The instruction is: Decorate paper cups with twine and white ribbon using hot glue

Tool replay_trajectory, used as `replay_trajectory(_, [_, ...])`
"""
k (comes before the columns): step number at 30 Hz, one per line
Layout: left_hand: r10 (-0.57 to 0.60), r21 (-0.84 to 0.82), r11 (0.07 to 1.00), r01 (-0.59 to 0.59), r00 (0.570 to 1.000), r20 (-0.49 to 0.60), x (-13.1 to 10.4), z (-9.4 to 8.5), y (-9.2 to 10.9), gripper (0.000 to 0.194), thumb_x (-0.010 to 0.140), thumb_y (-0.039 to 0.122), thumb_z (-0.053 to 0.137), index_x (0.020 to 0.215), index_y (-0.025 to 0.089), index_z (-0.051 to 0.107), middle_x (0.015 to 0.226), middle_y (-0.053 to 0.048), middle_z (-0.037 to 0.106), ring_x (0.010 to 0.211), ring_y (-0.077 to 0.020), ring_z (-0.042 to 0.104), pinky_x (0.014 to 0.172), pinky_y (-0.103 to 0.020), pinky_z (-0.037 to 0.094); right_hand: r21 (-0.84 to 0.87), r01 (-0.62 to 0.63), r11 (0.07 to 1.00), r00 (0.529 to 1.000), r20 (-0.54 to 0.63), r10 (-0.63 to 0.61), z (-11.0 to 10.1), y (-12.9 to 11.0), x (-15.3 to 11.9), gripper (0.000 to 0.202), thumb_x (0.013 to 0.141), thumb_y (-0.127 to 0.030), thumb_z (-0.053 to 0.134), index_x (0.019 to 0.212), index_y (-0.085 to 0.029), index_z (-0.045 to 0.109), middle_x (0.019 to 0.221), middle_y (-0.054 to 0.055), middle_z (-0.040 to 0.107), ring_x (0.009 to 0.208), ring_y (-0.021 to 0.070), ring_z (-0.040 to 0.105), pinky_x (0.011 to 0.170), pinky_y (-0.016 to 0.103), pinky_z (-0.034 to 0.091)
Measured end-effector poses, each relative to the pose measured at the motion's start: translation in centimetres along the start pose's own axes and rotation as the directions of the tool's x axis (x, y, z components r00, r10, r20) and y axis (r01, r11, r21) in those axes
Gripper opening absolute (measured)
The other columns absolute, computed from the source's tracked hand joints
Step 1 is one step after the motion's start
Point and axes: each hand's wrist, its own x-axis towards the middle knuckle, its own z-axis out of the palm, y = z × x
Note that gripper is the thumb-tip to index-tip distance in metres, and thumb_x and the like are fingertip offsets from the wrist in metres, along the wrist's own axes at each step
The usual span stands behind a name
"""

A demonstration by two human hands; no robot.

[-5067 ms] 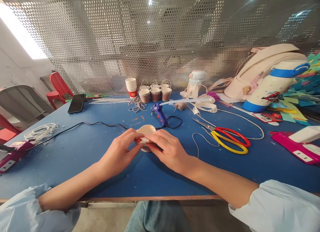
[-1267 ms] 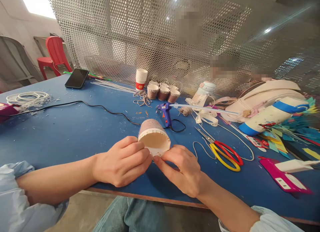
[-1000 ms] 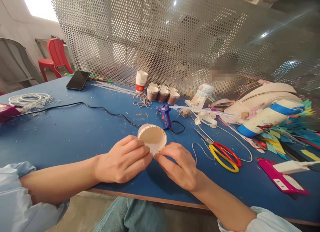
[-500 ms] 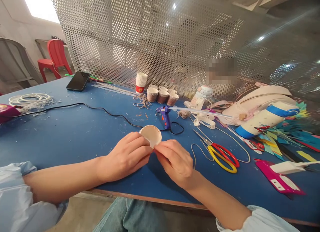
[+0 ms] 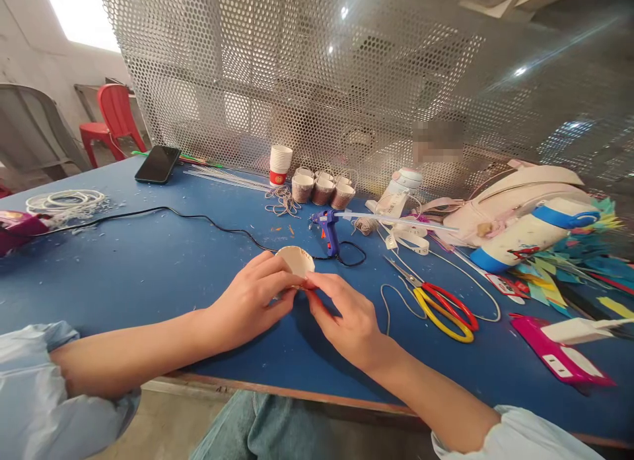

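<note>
Between my hands is a small paper cup (image 5: 298, 262), its pale inside facing me and its rim tilted up. My left hand (image 5: 255, 295) is closed around its left side, fingers lying over the near edge. At the near right of the rim, my right hand (image 5: 344, 315) pinches the cup with thumb and forefinger. The cup's outer wall is mostly hidden by my fingers. Just beyond it, a blue glue gun (image 5: 327, 230) stands on the table with a long clear glue stick in its back. Red and yellow scissors (image 5: 438, 301) lie open to the right.
Several wrapped cups (image 5: 323, 188) stand beside a cup stack (image 5: 280, 164) and loose twine (image 5: 283, 201). A black cord (image 5: 212, 217) crosses the blue table (image 5: 148, 275). A phone (image 5: 158, 164) lies far left; a bottle (image 5: 535, 234), bag (image 5: 520, 189) and pink power strip (image 5: 559, 351) are right.
The cup has tipped and shifted slightly left and toward me, so less of its inside shows. My right fingers have slid along the rim. The view has shifted slightly.
</note>
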Motion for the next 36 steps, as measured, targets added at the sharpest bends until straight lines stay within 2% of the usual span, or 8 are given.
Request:
replay_trajectory(6, [-0.114, -0.066, 0.991, 0.115, 0.993, 0.020, 0.0, -0.3, -0.3, 0.015, 0.085, 0.006, 0.058, 0.088, 0.018, 0.067, 0.078, -0.002, 0.066, 0.075, -0.0149, 0.054, 0.068, -0.026, 0.047, 0.032, 0.006, 0.999, 1.000, 0.026, -0.007, 0.2, -0.3, -0.1, 0.050, 0.089, 0.002, 0.047, 0.132, -0.023, 0.050, 0.104, 0.008, 0.068, 0.097, 0.0162, 0.067, 0.085, 0.030, 0.058])
replay_trajectory(10, [-0.163, -0.087, 0.982, 0.165, 0.986, 0.035, 0.1, -0.3, -0.5, 0.013, 0.085, 0.008, 0.059, 0.081, 0.018, 0.066, 0.080, -0.002, 0.067, 0.075, -0.0146, 0.053, 0.069, -0.026, 0.046, 0.038, 0.031, 0.999, 0.999, 0.037, -0.033, 0.0, -0.5, -0.1, 0.048, 0.089, 0.001, 0.046, 0.131, -0.022, 0.050, 0.103, 0.007, 0.069, 0.094, 0.0162, 0.067, 0.082, 0.030, 0.058])
replay_trajectory(15, [-0.197, -0.120, 0.973, 0.198, 0.980, 0.019, 0.3, -0.2, -0.5, 0.013, 0.083, 0.007, 0.057, 0.078, 0.018, 0.063, 0.076, -0.001, 0.065, 0.075, -0.0144, 0.054, 0.068, -0.026, 0.046, -0.057, 0.009, 0.998, 1.000, -0.016, -0.010, -0.1, 0.2, 0.3, 0.032, 0.089, -0.004, 0.055, 0.115, -0.021, 0.057, 0.097, 0.008, 0.066, 0.088, 0.0179, 0.065, 0.077, 0.034, 0.057])
replay_trajectory(20, [-0.213, -0.115, 0.970, 0.215, 0.977, 0.025, 0.3, 0.1, -0.6, 0.012, 0.083, 0.007, 0.058, 0.078, 0.018, 0.062, 0.076, 0.000, 0.064, 0.075, -0.0144, 0.055, 0.068, -0.026, 0.046, -0.146, 0.016, 0.989, 1.000, -0.016, -0.018, 0.4, 1.5, 0.6, 0.017, 0.090, -0.010, 0.059, 0.103, -0.020, 0.061, 0.092, 0.008, 0.064, 0.085, 0.0188, 0.063, 0.073, 0.035, 0.054])
replay_trajectory(28, [-0.223, -0.071, 0.972, 0.222, 0.975, -0.002, 0.1, 0.5, -0.5, 0.012, 0.082, 0.006, 0.059, 0.080, 0.017, 0.063, 0.077, -0.001, 0.064, 0.075, -0.0143, 0.057, 0.067, -0.026, 0.047, -0.146, 0.095, 0.985, 0.993, -0.059, -0.105, 0.5, 1.7, 0.9, 0.013, 0.091, -0.008, 0.058, 0.094, -0.020, 0.063, 0.084, 0.005, 0.067, 0.075, 0.0159, 0.059, 0.066, 0.031, 0.047])
replay_trajectory(36, [-0.280, -0.065, 0.958, 0.279, 0.960, 0.006, 0.0, 0.5, -0.6, 0.012, 0.083, 0.008, 0.057, 0.080, 0.018, 0.063, 0.076, 0.000, 0.063, 0.072, -0.0129, 0.058, 0.066, -0.026, 0.048, -0.097, 0.122, 0.988, 0.989, -0.071, -0.129, 1.1, 1.8, 1.2, 0.010, 0.091, -0.009, 0.058, 0.089, -0.018, 0.062, 0.080, 0.005, 0.067, 0.073, 0.0156, 0.058, 0.066, 0.030, 0.046])
